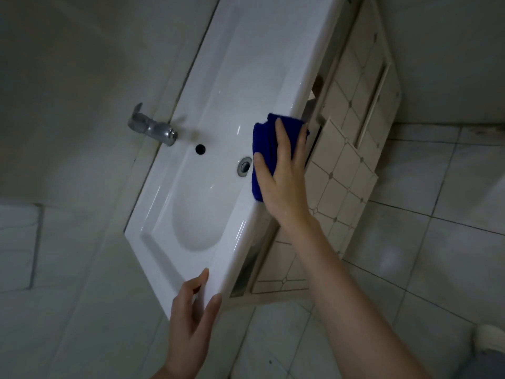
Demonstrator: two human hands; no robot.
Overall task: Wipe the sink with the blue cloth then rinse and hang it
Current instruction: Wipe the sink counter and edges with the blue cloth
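The white rectangular sink (191, 269) runs diagonally through the head view, its oval basin dry-looking and glossy. A folded blue cloth (263, 140) lies on the sink's front rim beside the metal drain (244, 166). My right hand (284, 176) presses flat on the cloth, fingers spread over it. My left hand (191, 313) grips the sink's near corner, thumb on top and fingers around the edge. A chrome tap (151, 125) juts from the wall side, with an overflow hole (200, 149) just below it.
A cream cabinet with diamond-patterned doors (344, 160) sits under the sink, one door slightly ajar. Grey tiled wall (68, 77) lies on the left, pale floor tiles (437, 242) on the right. A white object (492, 337) shows at the lower right edge.
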